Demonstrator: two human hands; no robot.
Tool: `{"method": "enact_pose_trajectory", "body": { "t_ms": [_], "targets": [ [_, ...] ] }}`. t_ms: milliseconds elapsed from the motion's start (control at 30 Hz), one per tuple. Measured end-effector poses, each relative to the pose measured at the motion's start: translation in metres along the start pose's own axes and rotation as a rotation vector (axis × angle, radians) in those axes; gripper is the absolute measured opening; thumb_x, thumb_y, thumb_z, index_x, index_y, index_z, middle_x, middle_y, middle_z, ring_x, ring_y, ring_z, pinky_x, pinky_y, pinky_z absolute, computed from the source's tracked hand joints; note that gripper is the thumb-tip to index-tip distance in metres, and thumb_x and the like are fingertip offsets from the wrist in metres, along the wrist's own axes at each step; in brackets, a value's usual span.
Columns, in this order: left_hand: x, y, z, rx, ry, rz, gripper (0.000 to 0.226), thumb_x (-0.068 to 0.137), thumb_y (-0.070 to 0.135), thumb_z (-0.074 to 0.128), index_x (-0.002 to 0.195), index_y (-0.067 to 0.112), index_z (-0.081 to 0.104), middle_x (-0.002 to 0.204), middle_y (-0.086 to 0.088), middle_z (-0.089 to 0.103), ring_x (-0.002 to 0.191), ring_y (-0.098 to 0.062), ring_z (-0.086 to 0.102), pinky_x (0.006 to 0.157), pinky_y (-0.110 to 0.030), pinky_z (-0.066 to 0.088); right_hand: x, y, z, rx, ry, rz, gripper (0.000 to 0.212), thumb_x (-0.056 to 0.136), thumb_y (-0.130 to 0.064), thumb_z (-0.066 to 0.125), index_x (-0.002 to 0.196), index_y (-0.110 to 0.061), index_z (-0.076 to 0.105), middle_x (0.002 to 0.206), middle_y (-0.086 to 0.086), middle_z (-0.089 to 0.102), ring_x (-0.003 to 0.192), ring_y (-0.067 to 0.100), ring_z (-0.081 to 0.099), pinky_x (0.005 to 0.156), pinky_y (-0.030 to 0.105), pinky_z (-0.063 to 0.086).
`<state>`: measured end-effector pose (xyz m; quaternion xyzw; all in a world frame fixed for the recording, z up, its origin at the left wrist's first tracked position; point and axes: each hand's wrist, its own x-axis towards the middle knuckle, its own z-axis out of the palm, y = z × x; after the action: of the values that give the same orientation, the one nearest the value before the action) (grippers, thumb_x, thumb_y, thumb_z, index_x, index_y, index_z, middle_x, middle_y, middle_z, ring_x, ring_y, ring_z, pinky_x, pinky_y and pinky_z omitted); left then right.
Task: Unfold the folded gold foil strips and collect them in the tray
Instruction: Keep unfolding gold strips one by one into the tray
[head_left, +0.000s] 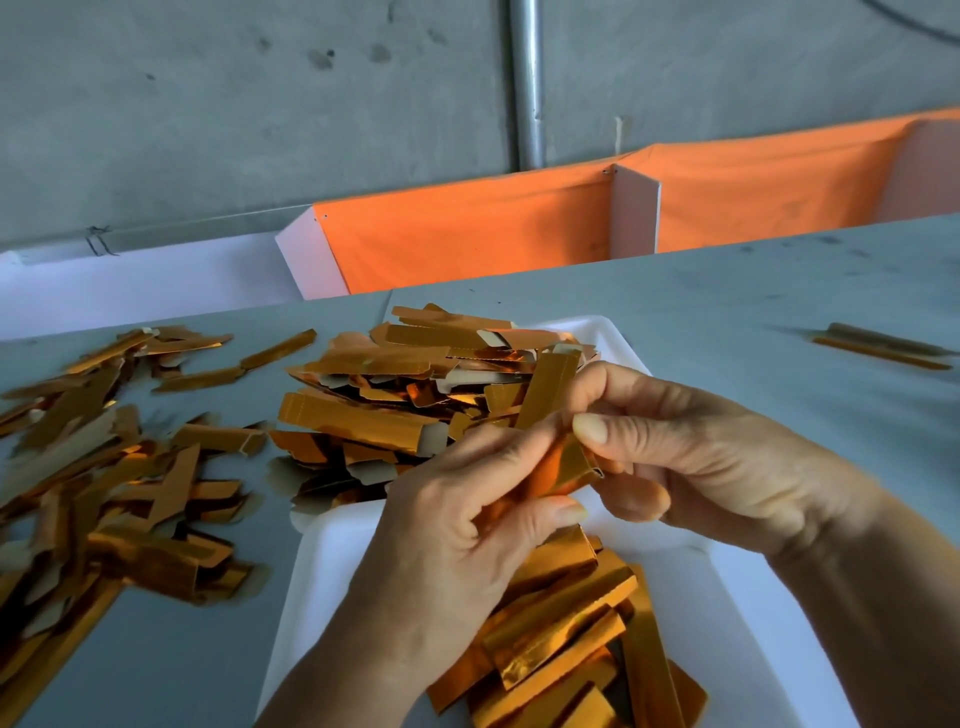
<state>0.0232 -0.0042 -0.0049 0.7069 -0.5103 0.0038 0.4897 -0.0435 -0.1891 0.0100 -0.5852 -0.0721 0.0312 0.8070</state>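
Head view: both hands meet over the white tray (737, 597), working one gold strip (558, 470) between them. The left hand (457, 540) curls its fingers round the strip's lower part, thumb pressed on the foil. The right hand (691, 447) pinches the upper part between thumb and fingertips, and the strip's top end sticks up above the knuckles. Below the hands, a heap of strips (566, 644) lies in the tray's near half. Another heap (415, 395) covers the tray's far end and spills over its left rim. Loose strips (98, 467) are scattered on the grey worktop (727, 312) to the left. An orange cloth (467, 239) hangs behind.
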Motion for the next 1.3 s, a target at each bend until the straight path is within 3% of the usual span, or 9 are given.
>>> {"method": "enact_pose_trajectory", "body": {
  "t_ms": [200,300,500,633,767,900,1000,1133,1300],
  "targets": [
    [0.001,-0.001,0.001,-0.055,-0.034,-0.053,0.043,0.08,0.043,0.064,0.123,0.041,0.057,0.106,0.02,0.063,0.103,-0.003,0.061,0.077,-0.01,0.049,0.001,0.002,0.001,0.033,0.05,0.117,0.021,0.073,-0.013,0.077,0.076,-0.008,0.057,0.057,0.003,0.047,0.038,0.009,0.046,0.04,0.017,0.039],
    [0.002,-0.004,0.002,-0.136,-0.07,-0.151,0.04,0.078,0.045,0.069,0.116,0.05,0.058,0.106,0.021,0.066,0.103,0.001,0.061,0.079,-0.01,0.049,0.002,0.004,-0.001,-0.014,0.1,0.156,0.02,0.07,-0.027,0.072,0.066,-0.013,0.059,0.055,0.001,0.05,0.041,0.011,0.049,0.043,0.019,0.041],
    [-0.003,-0.009,0.008,-0.083,-0.19,-0.271,0.073,0.067,0.061,0.068,0.131,0.061,0.033,0.109,0.027,0.065,0.103,0.006,0.06,0.09,-0.025,0.052,-0.001,0.001,-0.005,-0.227,0.055,0.249,0.03,0.075,-0.03,0.078,0.082,-0.008,0.059,0.059,0.005,0.056,0.047,0.015,0.058,0.046,0.02,0.046],
    [0.0,-0.005,0.007,0.045,-0.288,-0.342,0.066,0.061,0.08,0.05,0.122,0.071,0.026,0.111,0.032,0.062,0.103,0.012,0.057,0.093,-0.022,0.049,-0.003,0.002,-0.001,-0.49,0.07,0.35,0.023,0.082,-0.029,0.071,0.083,-0.01,0.057,0.064,0.004,0.063,0.053,0.018,0.063,0.05,0.022,0.049],
    [0.002,-0.009,-0.002,0.409,0.011,-0.289,0.05,0.081,0.067,0.033,0.124,0.048,0.05,0.12,0.02,0.054,0.093,0.007,0.053,0.073,-0.003,0.042,-0.004,0.002,0.0,-0.635,0.083,0.46,0.023,0.088,-0.034,0.064,0.09,-0.012,0.057,0.06,-0.003,0.063,0.051,0.014,0.062,0.05,0.021,0.047],
    [0.002,-0.027,-0.012,0.78,0.381,-0.273,0.023,0.085,0.015,0.064,0.107,0.017,0.072,0.116,-0.007,0.06,0.105,-0.027,0.054,0.079,-0.018,0.035,0.0,0.002,0.003,-0.758,0.279,0.225,0.022,0.09,-0.039,0.06,0.086,-0.017,0.061,0.051,-0.007,0.055,0.048,0.007,0.053,0.053,0.015,0.044],
    [0.003,-0.035,-0.009,0.897,0.199,-0.448,0.035,0.092,0.033,0.052,0.126,0.027,0.059,0.146,-0.011,0.038,0.121,-0.033,0.033,0.092,-0.04,0.038,0.008,0.009,0.01,-0.757,0.461,0.025,0.013,0.091,-0.031,0.06,0.084,-0.02,0.063,0.054,-0.005,0.061,0.049,0.003,0.056,0.053,0.013,0.045],
    [0.006,-0.045,-0.004,1.044,-0.098,-0.566,0.057,0.091,0.059,0.011,0.143,0.043,0.028,0.157,0.005,0.006,0.124,-0.022,0.025,0.099,-0.033,0.033,0.018,0.024,0.015,-1.122,0.682,-0.102,0.013,0.09,-0.037,0.058,0.089,-0.026,0.064,0.081,-0.013,0.062,0.076,0.001,0.059,0.06,0.007,0.042],
    [0.006,-0.044,-0.003,1.058,-0.194,-0.482,0.078,0.08,0.057,-0.009,0.133,0.039,0.045,0.155,0.01,0.011,0.125,-0.016,0.03,0.096,-0.031,0.033,0.025,0.036,0.014,-1.358,0.542,0.175,0.051,0.09,-0.063,0.039,0.128,-0.032,0.049,0.13,-0.001,0.046,0.113,0.02,0.05,0.094,0.033,0.044]
  ]
}}
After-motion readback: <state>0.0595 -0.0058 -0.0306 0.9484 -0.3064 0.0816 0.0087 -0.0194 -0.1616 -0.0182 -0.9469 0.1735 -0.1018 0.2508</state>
